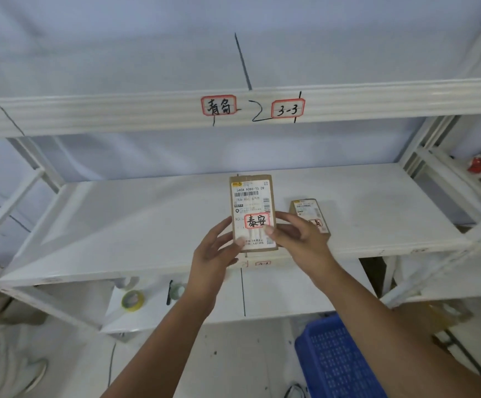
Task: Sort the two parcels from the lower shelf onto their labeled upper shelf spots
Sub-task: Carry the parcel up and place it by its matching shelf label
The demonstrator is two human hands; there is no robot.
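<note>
Hands, left hand [214,254] and right hand [298,235], pinch a flat brown cardboard parcel [253,214] above the white metal shelf [147,222]; a second parcel [309,212] lies just right.

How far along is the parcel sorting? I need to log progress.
Nothing looks placed yet. In hand: the left hand and right hand hold the parcel marked 泰安 over the lower shelf. Left: shelving it, then the second parcel lying behind on that shelf. The upper shelf rail shows 青岛.
</note>
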